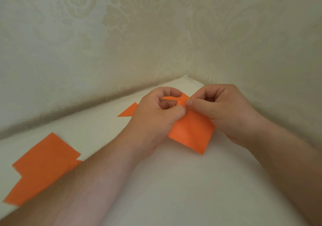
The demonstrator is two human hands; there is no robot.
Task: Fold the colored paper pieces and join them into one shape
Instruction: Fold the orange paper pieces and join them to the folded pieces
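Both hands (156, 114) (221, 109) pinch the orange paper (191, 131) at its top, mid-fold; next, I'd judge, press the crease flat

No text, label, brand, number or sign can be read anywhere: the plain orange paper sheets (43, 166) at lower left and the cream damask-patterned wallpaper (122, 34) carry none.
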